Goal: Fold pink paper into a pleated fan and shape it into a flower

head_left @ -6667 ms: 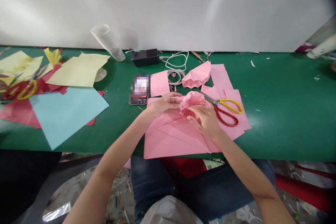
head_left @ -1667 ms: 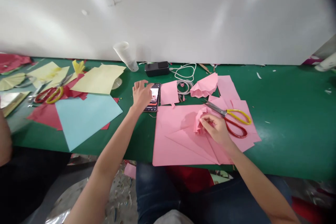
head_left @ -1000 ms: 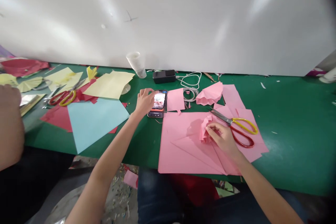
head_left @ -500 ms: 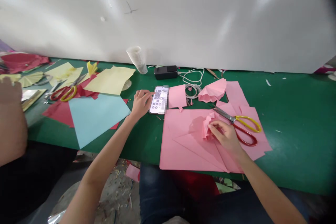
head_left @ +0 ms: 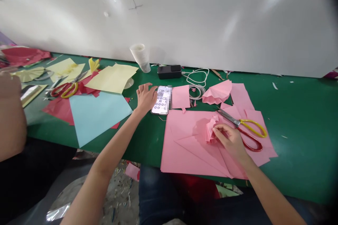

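Note:
My left hand (head_left: pixel 145 97) hovers with fingers spread at the left edge of a phone (head_left: pixel 161 100) lying lit on the green table (head_left: pixel 295 123); it holds nothing. My right hand (head_left: pixel 230 137) pinches a crumpled, pleated pink paper piece (head_left: pixel 211 128) that rests on a large creased pink sheet (head_left: pixel 190 144). Red-and-yellow scissors (head_left: pixel 244 129) lie just right of that hand. A second pleated pink fan shape (head_left: pixel 216 92) sits farther back.
Light blue (head_left: pixel 97 112), yellow (head_left: pixel 111 78) and red papers with another pair of scissors (head_left: pixel 63 89) lie at the left. A stack of cups (head_left: pixel 139 57), a black charger (head_left: pixel 169 71) and a white cable (head_left: pixel 196 81) stand by the white wall. Another person's arm (head_left: pixel 10 112) is at far left.
My left hand left the pink paper and went to the phone, tapping its screen; now its fingers are lifted and spread. My right hand stays pinched on the crumpled paper.

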### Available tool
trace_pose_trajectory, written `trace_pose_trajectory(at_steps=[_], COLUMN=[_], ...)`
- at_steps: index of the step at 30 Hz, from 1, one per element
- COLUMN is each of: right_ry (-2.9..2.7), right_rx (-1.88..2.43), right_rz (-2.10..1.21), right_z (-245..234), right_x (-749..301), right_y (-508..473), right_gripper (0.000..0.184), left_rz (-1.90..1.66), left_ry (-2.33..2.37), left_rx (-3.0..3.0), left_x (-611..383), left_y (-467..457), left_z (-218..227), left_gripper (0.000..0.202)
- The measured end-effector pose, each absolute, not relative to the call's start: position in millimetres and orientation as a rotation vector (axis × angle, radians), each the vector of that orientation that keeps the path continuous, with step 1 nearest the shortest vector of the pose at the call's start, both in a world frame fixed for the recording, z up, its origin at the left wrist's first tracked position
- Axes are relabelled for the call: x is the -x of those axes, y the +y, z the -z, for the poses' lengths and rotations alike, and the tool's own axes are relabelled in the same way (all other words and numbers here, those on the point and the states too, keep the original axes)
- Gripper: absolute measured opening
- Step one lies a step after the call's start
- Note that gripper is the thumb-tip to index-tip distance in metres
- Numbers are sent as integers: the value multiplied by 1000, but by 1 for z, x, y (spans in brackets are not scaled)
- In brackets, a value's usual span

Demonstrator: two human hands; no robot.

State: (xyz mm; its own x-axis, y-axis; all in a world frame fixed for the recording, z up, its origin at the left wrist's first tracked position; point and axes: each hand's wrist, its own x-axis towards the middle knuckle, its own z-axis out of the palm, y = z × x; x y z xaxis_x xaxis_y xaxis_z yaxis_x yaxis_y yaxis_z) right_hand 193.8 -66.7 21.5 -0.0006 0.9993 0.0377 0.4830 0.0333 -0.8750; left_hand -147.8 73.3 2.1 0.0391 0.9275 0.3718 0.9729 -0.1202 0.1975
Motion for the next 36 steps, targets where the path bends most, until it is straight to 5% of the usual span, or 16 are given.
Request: trace_pose_trajectory(at_steps=[10, 16, 36], right_ry=[-1602, -1632, -1648], right_rx=[1535, 1502, 1515], right_rz=[-899, -886, -876], right_z=[-24, -23, -23], right_x=[-194, -195, -195], right_y=[-68, -68, -69], right_gripper=[17, 15, 18], left_rz=[518, 893, 807], left_ry=[-1869, -2007, -2082], left_rx=[2444, 2229, 2286], left_x=[122, 135, 150], left_y=[85, 78, 66], left_z=[-4, -10, 12], left_gripper=[34, 39, 41])
